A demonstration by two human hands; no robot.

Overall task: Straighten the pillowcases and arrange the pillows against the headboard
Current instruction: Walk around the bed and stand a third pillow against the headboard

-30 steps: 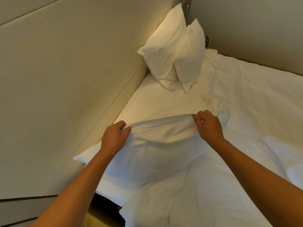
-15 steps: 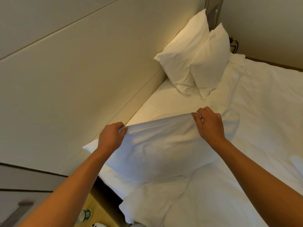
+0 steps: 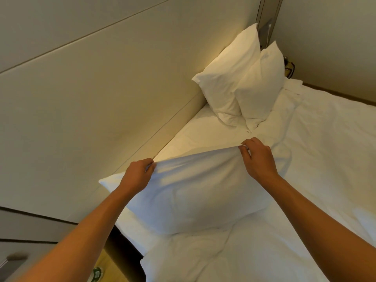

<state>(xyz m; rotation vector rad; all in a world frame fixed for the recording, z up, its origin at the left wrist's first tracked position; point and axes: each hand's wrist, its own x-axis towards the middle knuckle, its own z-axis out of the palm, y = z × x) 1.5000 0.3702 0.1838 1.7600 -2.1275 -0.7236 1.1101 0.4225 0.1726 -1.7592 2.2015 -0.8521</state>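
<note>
A white pillow [image 3: 195, 192] stands on its long edge on the bed near the cream padded headboard [image 3: 101, 94]. My left hand [image 3: 138, 174] pinches the left end of its top edge. My right hand [image 3: 258, 157] pinches the right end, and the pillowcase is drawn taut between them. Two more white pillows lean upright in the far corner: one [image 3: 227, 78] against the headboard, the other [image 3: 260, 86] in front of it.
A rumpled white duvet [image 3: 305, 190] covers the bed to the right and front. Bare white sheet [image 3: 203, 137] lies between the held pillow and the corner pillows. A dark gap and wooden floor [image 3: 109, 265] show at the bed's left corner.
Both hands keep their grip on the pillow's top edge. The view has shifted, so the corner pillows sit further right and higher in frame; the pillow looks slightly more upright.
</note>
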